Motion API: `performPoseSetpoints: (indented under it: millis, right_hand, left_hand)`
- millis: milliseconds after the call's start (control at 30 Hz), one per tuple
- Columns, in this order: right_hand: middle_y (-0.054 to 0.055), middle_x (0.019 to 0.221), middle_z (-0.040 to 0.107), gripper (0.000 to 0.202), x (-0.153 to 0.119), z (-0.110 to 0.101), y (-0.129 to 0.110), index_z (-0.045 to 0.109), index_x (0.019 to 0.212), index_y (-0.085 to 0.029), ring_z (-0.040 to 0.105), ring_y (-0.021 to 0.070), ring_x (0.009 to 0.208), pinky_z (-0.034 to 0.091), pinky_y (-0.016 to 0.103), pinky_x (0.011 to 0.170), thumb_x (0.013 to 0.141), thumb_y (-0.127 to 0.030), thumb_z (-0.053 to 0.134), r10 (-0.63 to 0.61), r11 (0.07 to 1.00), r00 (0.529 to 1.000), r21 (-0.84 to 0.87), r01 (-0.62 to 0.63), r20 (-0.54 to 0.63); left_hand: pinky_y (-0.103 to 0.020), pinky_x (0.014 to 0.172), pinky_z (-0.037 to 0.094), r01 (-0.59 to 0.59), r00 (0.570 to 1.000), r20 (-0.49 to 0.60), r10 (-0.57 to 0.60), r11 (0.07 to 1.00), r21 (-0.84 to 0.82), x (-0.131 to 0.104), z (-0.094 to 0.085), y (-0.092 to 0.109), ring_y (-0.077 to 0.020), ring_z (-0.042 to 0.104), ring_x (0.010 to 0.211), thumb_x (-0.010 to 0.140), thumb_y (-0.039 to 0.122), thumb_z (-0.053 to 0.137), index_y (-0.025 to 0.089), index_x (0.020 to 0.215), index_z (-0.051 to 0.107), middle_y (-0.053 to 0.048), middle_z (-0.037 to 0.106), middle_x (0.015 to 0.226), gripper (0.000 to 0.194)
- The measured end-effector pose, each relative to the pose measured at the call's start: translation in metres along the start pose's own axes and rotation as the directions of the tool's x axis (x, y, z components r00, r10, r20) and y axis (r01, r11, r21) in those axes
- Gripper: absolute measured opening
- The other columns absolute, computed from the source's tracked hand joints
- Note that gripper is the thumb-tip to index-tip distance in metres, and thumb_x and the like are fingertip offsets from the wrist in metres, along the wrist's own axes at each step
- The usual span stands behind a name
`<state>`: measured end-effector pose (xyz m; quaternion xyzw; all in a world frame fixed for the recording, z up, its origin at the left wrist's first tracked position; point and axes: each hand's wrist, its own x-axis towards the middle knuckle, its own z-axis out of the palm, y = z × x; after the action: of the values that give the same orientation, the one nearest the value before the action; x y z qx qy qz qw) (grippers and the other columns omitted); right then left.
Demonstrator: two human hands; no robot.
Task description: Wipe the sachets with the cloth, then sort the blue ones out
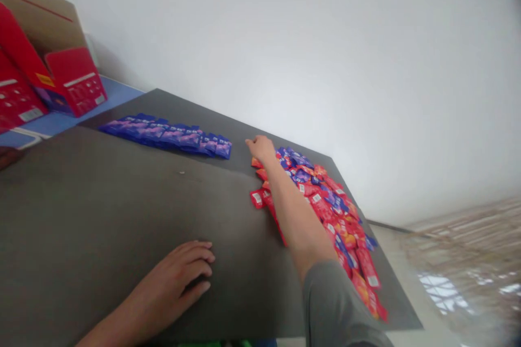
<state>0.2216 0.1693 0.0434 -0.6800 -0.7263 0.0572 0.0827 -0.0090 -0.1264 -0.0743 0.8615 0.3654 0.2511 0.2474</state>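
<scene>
My left hand (181,276) rests on the grey tabletop, palm down, with its fingers stretched out and nothing in them. My right arm reaches forward across a loose pile of red and purple sachets (321,206). At the pile's far left corner my right hand (260,148) is closed, fingers curled in. Whatever it may hold is hidden by the hand. To the left of it lies a row of overlapping purple-blue sachets (171,134), spread along the far side of the table. My forearm covers part of the pile.
Red cardboard boxes (81,81), one with its brown flap raised, stand on a blue surface (122,96) at the far left. Part of another person's hand (8,156) shows at the left edge. A white wall (285,38) borders the table's far side.
</scene>
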Motion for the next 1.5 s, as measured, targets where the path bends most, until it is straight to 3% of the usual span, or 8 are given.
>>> performPoseSetpoints:
  millis: [133, 267, 467, 633, 967, 1267, 1367, 1500]
  right_hand:
    - [0.010, 0.096, 0.075, 0.036, -0.055, -0.035, 0.091, 0.075, 0.098, -0.013, 0.068, 0.0216, 0.091, 0.045, 0.025, 0.074, 0.098, -0.039, 0.050, -0.045, 0.994, 0.985, -0.092, 0.060, 0.164]
    - [0.001, 0.082, 0.074, 0.021, -0.115, -0.022, 0.126, 0.078, 0.085, -0.020, 0.068, 0.0174, 0.078, 0.043, 0.021, 0.066, 0.082, -0.040, 0.073, -0.107, 0.982, 0.922, -0.103, 0.156, 0.373]
    - [0.016, 0.118, 0.070, 0.072, -0.131, 0.007, 0.135, 0.074, 0.115, -0.015, 0.067, 0.0339, 0.104, 0.050, 0.032, 0.078, 0.062, -0.062, 0.085, -0.071, 0.970, 0.917, -0.186, 0.155, 0.392]
    - [0.013, 0.134, 0.063, 0.091, -0.119, 0.011, 0.139, 0.062, 0.134, -0.020, 0.063, 0.0307, 0.114, 0.051, 0.030, 0.085, 0.058, -0.060, 0.089, -0.140, 0.971, 0.915, -0.128, 0.202, 0.379]
    - [0.002, 0.094, 0.075, 0.030, -0.093, -0.001, 0.154, 0.075, 0.103, -0.016, 0.067, 0.0159, 0.082, 0.045, 0.019, 0.063, 0.076, -0.028, 0.079, -0.175, 0.984, 0.912, 0.083, 0.155, 0.370]
    - [0.000, 0.078, 0.077, 0.011, -0.096, -0.028, 0.157, 0.080, 0.074, -0.018, 0.069, 0.0172, 0.076, 0.049, 0.019, 0.067, 0.063, -0.015, 0.079, -0.258, 0.961, 0.836, 0.217, 0.171, 0.485]
    - [0.000, 0.079, 0.076, 0.012, -0.103, -0.044, 0.161, 0.080, 0.079, -0.017, 0.068, 0.0165, 0.076, 0.048, 0.020, 0.069, 0.069, -0.018, 0.074, -0.258, 0.958, 0.874, 0.224, 0.178, 0.411]
    - [0.002, 0.088, 0.074, 0.024, -0.109, -0.072, 0.159, 0.076, 0.096, -0.015, 0.065, 0.0175, 0.083, 0.046, 0.024, 0.074, 0.087, -0.028, 0.059, -0.240, 0.956, 0.957, 0.214, 0.203, 0.165]
  left_hand:
    - [-0.038, 0.112, 0.048, -0.005, 1.000, -0.017, 0.006, 0.999, 0.033, 0.000, 0.004, -0.011, -0.0241, 0.059, 0.130, 0.093, 0.036, 0.065, 0.029, 0.100, 0.074, 0.000, 0.072, 0.123, 0.013]
    - [-0.037, 0.107, 0.053, 0.008, 1.000, -0.007, -0.007, 0.997, 0.076, 0.002, 0.005, -0.019, -0.0251, 0.062, 0.126, 0.091, 0.044, 0.068, 0.030, 0.104, 0.075, 0.000, 0.073, 0.122, 0.020]
    - [-0.037, 0.106, 0.054, 0.060, 0.998, 0.013, -0.061, 0.993, 0.098, 0.008, -0.003, -0.015, -0.0251, 0.065, 0.123, 0.092, 0.048, 0.065, 0.030, 0.103, 0.076, 0.000, 0.075, 0.120, 0.024]
    - [-0.035, 0.105, 0.055, 0.089, 0.996, 0.010, -0.090, 0.991, 0.096, 0.010, -0.009, -0.006, -0.0239, 0.066, 0.122, 0.094, 0.048, 0.062, 0.029, 0.101, 0.076, -0.001, 0.075, 0.119, 0.025]
    - [-0.036, 0.103, 0.056, 0.087, 0.996, 0.006, -0.088, 0.988, 0.125, 0.014, -0.014, 0.005, -0.0245, 0.067, 0.119, 0.095, 0.045, 0.059, 0.026, 0.099, 0.076, -0.004, 0.075, 0.117, 0.026]
    - [-0.036, 0.104, 0.055, 0.101, 0.994, 0.024, -0.105, 0.988, 0.112, 0.011, -0.013, 0.002, -0.0236, 0.065, 0.123, 0.096, 0.041, 0.060, 0.027, 0.100, 0.076, -0.003, 0.074, 0.119, 0.021]
    - [-0.035, 0.102, 0.056, 0.097, 0.995, 0.022, -0.100, 0.989, 0.109, 0.013, -0.014, 0.005, -0.0234, 0.066, 0.120, 0.095, 0.042, 0.060, 0.027, 0.097, 0.076, -0.003, 0.075, 0.117, 0.022]
    - [-0.033, 0.102, 0.056, 0.088, 0.995, 0.025, -0.092, 0.988, 0.124, 0.014, -0.016, 0.010, -0.0227, 0.065, 0.121, 0.096, 0.040, 0.059, 0.026, 0.097, 0.075, -0.003, 0.075, 0.116, 0.022]
